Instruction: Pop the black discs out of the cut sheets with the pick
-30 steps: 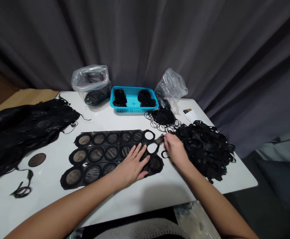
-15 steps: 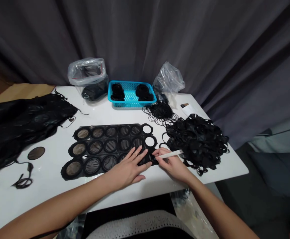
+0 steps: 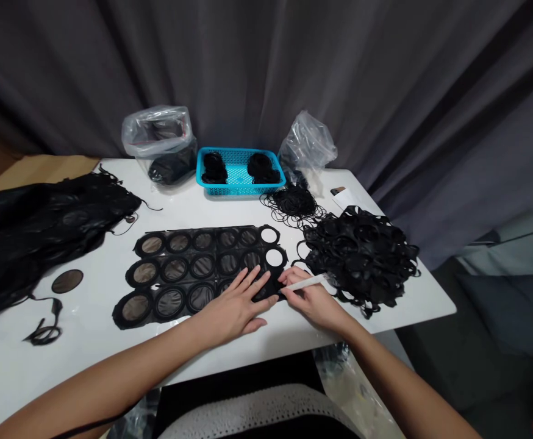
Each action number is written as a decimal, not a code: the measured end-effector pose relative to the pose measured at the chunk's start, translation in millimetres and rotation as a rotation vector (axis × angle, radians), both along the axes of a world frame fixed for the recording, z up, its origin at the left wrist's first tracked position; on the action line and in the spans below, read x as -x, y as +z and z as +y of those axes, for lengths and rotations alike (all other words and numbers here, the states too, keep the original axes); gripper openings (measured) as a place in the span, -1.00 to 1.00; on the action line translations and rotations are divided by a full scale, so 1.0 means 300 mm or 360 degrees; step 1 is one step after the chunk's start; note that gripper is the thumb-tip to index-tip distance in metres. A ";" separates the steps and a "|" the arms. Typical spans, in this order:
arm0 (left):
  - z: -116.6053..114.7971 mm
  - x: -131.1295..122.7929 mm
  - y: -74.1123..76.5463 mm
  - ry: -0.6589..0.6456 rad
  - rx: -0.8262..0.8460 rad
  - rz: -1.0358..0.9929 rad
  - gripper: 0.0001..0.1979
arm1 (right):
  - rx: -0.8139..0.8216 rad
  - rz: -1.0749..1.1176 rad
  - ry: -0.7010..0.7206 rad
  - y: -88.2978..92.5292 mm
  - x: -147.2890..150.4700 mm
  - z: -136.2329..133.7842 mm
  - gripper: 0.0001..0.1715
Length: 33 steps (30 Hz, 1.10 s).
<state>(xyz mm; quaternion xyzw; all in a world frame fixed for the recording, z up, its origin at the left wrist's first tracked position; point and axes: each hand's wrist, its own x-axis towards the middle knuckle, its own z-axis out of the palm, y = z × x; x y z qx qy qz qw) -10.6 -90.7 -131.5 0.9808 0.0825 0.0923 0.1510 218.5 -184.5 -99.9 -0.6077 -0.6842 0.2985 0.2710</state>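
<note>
The left hand (image 3: 235,309) lies flat, fingers spread, pressing a black sheet (image 3: 193,274) of round mesh-filled rings at the middle of the glossy white table (image 3: 88,341). The right hand (image 3: 312,299) is closed around a slim white tool (image 3: 307,283), its tip at the sheet's right edge. A tangled heap of black cut-outs (image 3: 362,256) sits just right; a blue perforated basket (image 3: 239,171) stands behind.

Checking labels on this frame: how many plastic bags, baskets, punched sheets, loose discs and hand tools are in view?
plastic bags: 2
blue basket: 1
black sheet: 1
loose disc: 1
white stick, held in the right hand: 1
Total: 6
</note>
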 end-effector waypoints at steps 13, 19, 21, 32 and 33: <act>0.001 0.023 0.024 -0.0032 0.0019 -0.0042 -0.39 | -0.0528 -0.0419 -0.0831 0.010 -0.133 0.021 -0.78; 0.018 0.140 0.037 0.0007 -0.0065 0.0030 -0.37 | -0.0240 -0.0057 -0.0190 0.014 0.029 0.051 -0.79; 0.016 0.166 0.028 0.0023 -0.0075 0.0033 -0.39 | -0.0153 0.0009 -0.0025 0.004 0.086 0.056 -0.79; 0.004 0.172 0.021 0.0031 -0.0006 -0.0025 -0.43 | 0.0016 0.0122 0.0176 -0.001 0.131 0.062 -0.85; 0.004 0.172 0.020 0.0031 -0.0001 -0.0029 -0.43 | 0.0015 0.0124 0.0177 -0.003 0.132 0.062 -0.85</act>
